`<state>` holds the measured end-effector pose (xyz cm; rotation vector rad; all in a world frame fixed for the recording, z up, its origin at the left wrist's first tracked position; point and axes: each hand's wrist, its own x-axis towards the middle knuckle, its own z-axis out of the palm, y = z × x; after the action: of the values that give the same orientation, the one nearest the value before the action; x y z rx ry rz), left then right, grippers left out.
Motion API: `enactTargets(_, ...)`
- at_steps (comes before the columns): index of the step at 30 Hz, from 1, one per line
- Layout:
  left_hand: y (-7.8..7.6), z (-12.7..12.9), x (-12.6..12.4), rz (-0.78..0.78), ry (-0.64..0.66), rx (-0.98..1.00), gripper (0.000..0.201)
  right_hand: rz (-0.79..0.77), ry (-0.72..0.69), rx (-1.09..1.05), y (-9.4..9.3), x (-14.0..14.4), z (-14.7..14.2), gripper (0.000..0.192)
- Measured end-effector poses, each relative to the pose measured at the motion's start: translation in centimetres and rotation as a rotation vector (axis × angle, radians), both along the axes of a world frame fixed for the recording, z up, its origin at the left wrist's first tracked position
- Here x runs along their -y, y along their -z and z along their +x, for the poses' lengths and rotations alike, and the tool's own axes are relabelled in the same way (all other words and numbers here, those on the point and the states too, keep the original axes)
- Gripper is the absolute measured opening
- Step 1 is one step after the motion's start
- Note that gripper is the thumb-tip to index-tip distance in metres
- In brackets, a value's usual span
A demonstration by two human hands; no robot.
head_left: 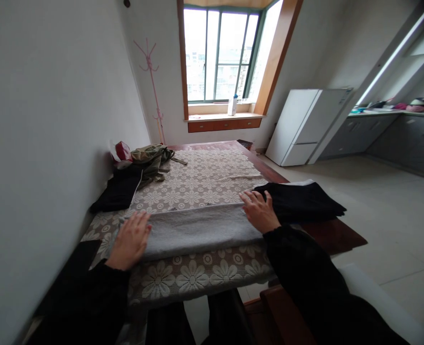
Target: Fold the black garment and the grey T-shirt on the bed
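Hands lie flat on a folded grey cloth (197,229) that stretches across the near part of the surface (212,179), over a cream lace cover with a flower pattern. The left hand (131,239) presses the cloth's left end, fingers together and palm down; the right hand (258,211) presses the right end the same way. Neither grip closes on anything: both are spread open and resting on the fabric.

Judging from the long, narrow shape and the two flat palms, the step in hand looks like smoothing a fold just made. A further fold, if one follows, would call for pinching an end of the cloth and carrying it over while the other hand keeps the rest from sliding.

Just right of the right hand a folded black garment (301,201) hangs partly over the edge. Far left, by the wall, sit another black garment (120,189), an olive one (150,160) and a red bag (123,150).
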<state>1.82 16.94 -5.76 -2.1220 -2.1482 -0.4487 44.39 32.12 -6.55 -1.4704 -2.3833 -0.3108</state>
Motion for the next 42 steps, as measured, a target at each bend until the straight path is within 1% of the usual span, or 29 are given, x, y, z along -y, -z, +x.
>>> enactTargets(1,0.3,2.6,0.2,0.023,0.062,0.002,0.051,-0.014,-0.056,-0.021,-0.1,1.6,-1.8,0.051)
enactTargets(3,1.2,7.7,0.0,0.048,0.131,0.017,0.051,-0.069,-0.209,-0.046,0.1,4.7,-5.8,0.052)
enactTargets(4,1.6,9.8,-0.4,0.049,0.152,0.018,0.052,-0.097,-0.263,-0.06,0.4,6.0,-7.7,0.053)
enactTargets(6,2.4,12.7,-1.3,0.034,0.152,0.016,0.054,-0.141,-0.299,-0.093,1.3,7.8,-11.2,0.054)
enactTargets(8,3.2,13.9,-2.2,0.021,0.137,0.004,0.057,-0.166,-0.282,-0.126,2.3,8.5,-13.4,0.056)
enactTargets(11,4.3,13.9,-2.9,0.043,0.132,-0.021,0.061,-0.175,-0.243,-0.157,3.7,8.4,-14.7,0.057)
enactTargets(14,5.1,13.5,-2.8,0.079,0.126,-0.033,0.062,-0.172,-0.212,-0.157,4.7,8.2,-14.6,0.059)
enactTargets(18,5.6,13.5,-2.7,0.099,0.119,-0.033,0.066,-0.156,-0.204,-0.157,5.3,8.3,-14.4,0.063)
enactTargets(24,5.7,13.5,-2.8,0.093,0.108,-0.037,0.065,-0.142,-0.209,-0.173,5.2,8.3,-14.5,0.06)
enactTargets(30,4.9,13.0,-2.4,0.047,0.113,-0.046,0.06,-0.155,-0.196,-0.155,5.0,8.3,-14.0,0.058)
enactTargets(33,4.5,12.2,-1.9,0.049,0.11,-0.052,0.059,-0.148,-0.162,-0.149,5.0,8.1,-13.0,0.058)
enactTargets(36,4.3,10.9,-1.3,0.034,0.073,-0.065,0.06,-0.122,-0.095,-0.127,5.1,7.8,-11.1,0.058)
enactTargets(40,4.1,8.6,-0.3,0.009,0.006,-0.09,0.061,-0.063,0.029,-0.07,5.4,6.9,-7.4,0.058)
enactTargets(42,4.0,7.2,0.2,0.001,-0.016,-0.111,0.061,-0.035,0.069,-0.032,5.7,6.2,-5.3,0.057)
